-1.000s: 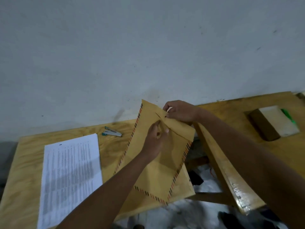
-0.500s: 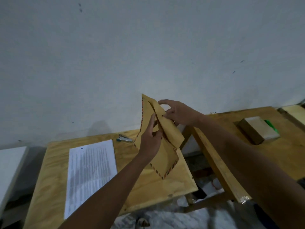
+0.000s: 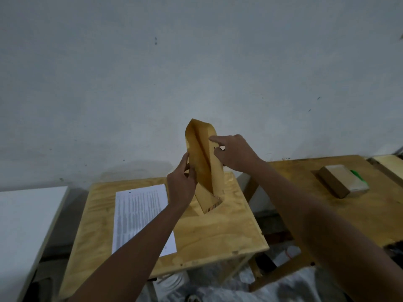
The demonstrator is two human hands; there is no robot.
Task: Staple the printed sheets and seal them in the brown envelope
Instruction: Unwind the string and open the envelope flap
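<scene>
I hold the brown envelope (image 3: 204,162) upright in the air above the small wooden table (image 3: 209,232), its striped lower edge hanging just over the tabletop. My left hand (image 3: 181,186) grips its left edge. My right hand (image 3: 234,152) pinches its right edge near the top, forefinger stretched across the paper. The printed sheets (image 3: 139,214) lie flat on the left part of the table, partly covered by my left forearm. The stapler is hidden behind my left hand and the envelope.
A second wooden table (image 3: 327,205) stands to the right, carrying a brown and white box (image 3: 340,180) with a green object beside it. A white surface (image 3: 24,216) sits at the left. A pale wall rises close behind the tables.
Both hands have lifted the envelope off the table and turned it upright, nearly edge-on. The view has tilted up and pulled back. The stapler has gone out of sight.
</scene>
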